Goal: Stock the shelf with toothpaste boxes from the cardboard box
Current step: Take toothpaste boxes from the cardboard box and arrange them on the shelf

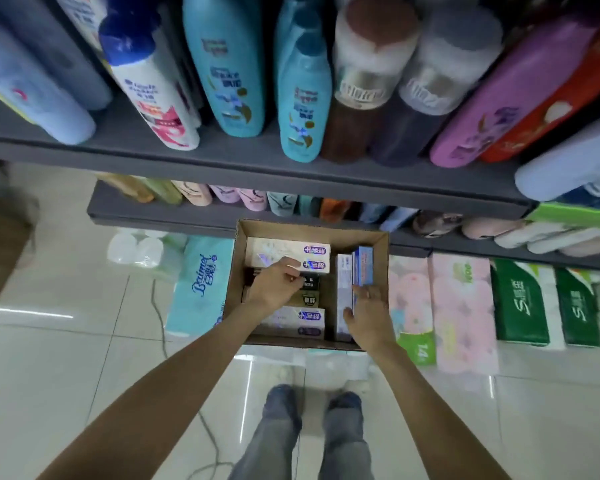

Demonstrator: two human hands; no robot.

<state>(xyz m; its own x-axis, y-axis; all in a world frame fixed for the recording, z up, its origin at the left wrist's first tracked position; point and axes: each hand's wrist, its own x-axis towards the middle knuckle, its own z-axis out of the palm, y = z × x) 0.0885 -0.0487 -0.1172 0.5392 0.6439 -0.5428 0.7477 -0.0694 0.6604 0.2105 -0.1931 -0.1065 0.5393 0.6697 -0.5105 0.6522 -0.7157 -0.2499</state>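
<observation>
While both reach into the cardboard box (310, 227), left hand (277, 285) apparently pinches toothpaste; right hand (368, 311) lies open.

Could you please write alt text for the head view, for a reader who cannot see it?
Both hands reach down into an open cardboard box of toothpaste boxes on the floor: the left hand over the dark boxes, the right hand at the upright white and blue boxes. Above, grey shelves hold shampoo bottles; tissue packs flank the box.
</observation>
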